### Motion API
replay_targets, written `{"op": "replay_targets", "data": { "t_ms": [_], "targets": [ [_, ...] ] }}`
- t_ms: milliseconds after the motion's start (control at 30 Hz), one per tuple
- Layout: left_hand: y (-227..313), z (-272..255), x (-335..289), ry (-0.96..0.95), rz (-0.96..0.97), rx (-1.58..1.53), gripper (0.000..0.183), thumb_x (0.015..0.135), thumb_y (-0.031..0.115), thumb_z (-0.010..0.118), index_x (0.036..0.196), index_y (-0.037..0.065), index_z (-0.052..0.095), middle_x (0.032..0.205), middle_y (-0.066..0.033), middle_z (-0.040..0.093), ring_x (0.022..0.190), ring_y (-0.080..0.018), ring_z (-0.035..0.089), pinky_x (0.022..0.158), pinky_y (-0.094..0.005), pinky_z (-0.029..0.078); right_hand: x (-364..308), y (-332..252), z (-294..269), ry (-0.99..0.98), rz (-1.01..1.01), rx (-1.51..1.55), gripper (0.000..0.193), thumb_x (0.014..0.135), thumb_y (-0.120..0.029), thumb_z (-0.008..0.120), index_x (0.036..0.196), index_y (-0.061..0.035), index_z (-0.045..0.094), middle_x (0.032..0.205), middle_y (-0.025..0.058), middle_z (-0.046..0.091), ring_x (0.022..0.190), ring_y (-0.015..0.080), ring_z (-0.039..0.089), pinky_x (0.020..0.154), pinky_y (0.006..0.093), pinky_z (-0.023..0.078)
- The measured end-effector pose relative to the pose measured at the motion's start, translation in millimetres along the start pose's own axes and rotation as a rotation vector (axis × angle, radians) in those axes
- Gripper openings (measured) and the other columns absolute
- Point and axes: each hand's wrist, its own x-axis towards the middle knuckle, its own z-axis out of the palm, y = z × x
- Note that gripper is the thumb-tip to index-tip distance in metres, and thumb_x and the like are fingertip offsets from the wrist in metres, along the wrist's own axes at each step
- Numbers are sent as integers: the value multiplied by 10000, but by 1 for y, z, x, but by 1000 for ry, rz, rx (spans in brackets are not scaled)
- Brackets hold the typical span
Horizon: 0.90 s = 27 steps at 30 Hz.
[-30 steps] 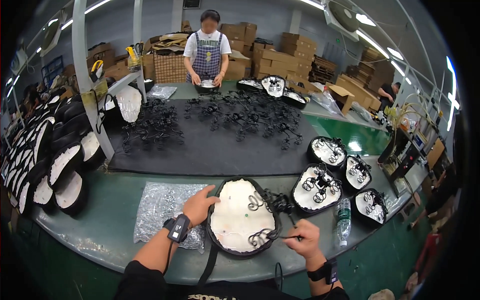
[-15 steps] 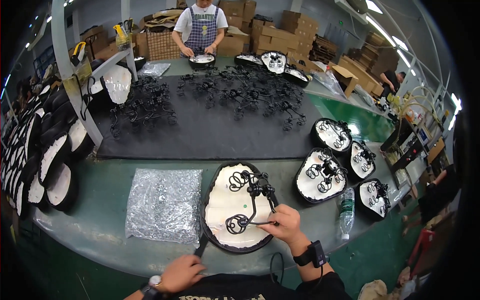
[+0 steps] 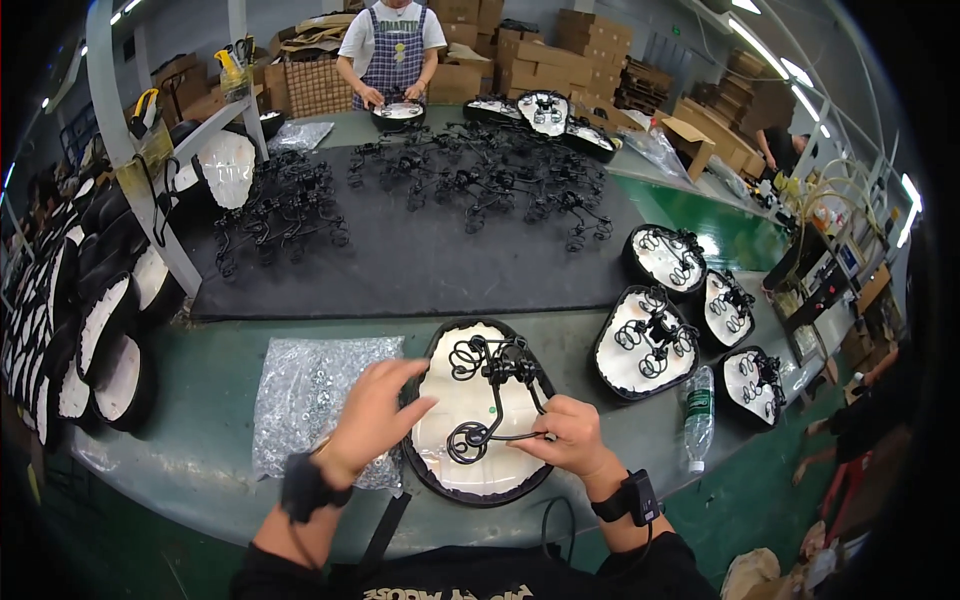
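Observation:
In front of me an upturned black bike saddle [image 3: 465,482] lies on the bench, its cream underside up. A black wire frame with coil springs [image 3: 498,395] rests on that underside. My right hand [image 3: 572,435] is closed on the frame's rod at the saddle's right edge, thumb and fingers pinched together. My left hand [image 3: 380,412] hovers at the saddle's left edge with fingers apart and nothing in them. Beneath and beside it is a clear plastic bag of small metal nuts or washers [image 3: 290,400].
Several saddles with spring frames [image 3: 648,345] stand at the right, beside a clear plastic bottle [image 3: 698,420]. Many spring frames [image 3: 490,180] lie on the black mat [image 3: 420,285]. Stacked saddles [image 3: 120,375] and a metal post [image 3: 150,190] are at left. A person [image 3: 395,60] handles a saddle opposite.
My left hand has risen from the bench's near edge to the saddle's left side, its fingers now spread. My right hand keeps its grip on the wire frame, which has shifted slightly.

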Motion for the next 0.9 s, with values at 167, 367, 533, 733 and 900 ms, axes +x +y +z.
{"op": "replay_targets", "data": {
  "t_ms": [167, 367, 533, 733, 900],
  "targets": [
    [-32, 66, 45, -24, -35, 74, 550, 708, 301, 876, 1148, 29, 690, 1265, -160, 572, 1247, -370, 470, 1093, -442, 385, -2, 4, -2, -4, 23, -3, 322, 608, -242, 935, 629, -106, 644, 602, 17, 526, 500, 193, 533, 443, 322, 411],
    [-39, 75, 50, -79, -87, 6, 523, 695, 297, 883, 1134, 77, 705, 1288, -156, 524, 1291, -383, 388, 1114, -459, 356, -3, 7, 4, -40, 69, 81, 309, 612, -227, 941, 629, -105, 657, 594, 14, 516, 490, 182, 523, 437, 314, 402],
    [-39, 78, 49, -79, -125, -43, 519, 702, 276, 874, 1150, 80, 701, 1340, -187, 442, 1283, -396, 372, 1108, -463, 361, -7, 7, 6, -52, 112, 117, 298, 622, -231, 939, 628, -107, 668, 583, 4, 495, 478, 175, 506, 431, 310, 395],
    [-45, 80, 48, -77, -150, -63, 528, 694, 213, 872, 1167, 67, 688, 1359, -205, 404, 1288, -419, 390, 1090, -467, 394, 4, -6, 12, -142, 100, 92, 293, 655, -243, 921, 621, -107, 663, 574, 3, 475, 475, 175, 506, 430, 319, 402],
    [-48, 83, 44, -43, -215, -111, 515, 701, 125, 849, 1183, 65, 679, 1357, -220, 405, 1290, -415, 443, 1073, -429, 437, 8, -11, 18, -203, 97, 58, 294, 696, -265, 896, 629, -108, 657, 582, 4, 472, 475, 182, 509, 429, 325, 410]
  ]
}}
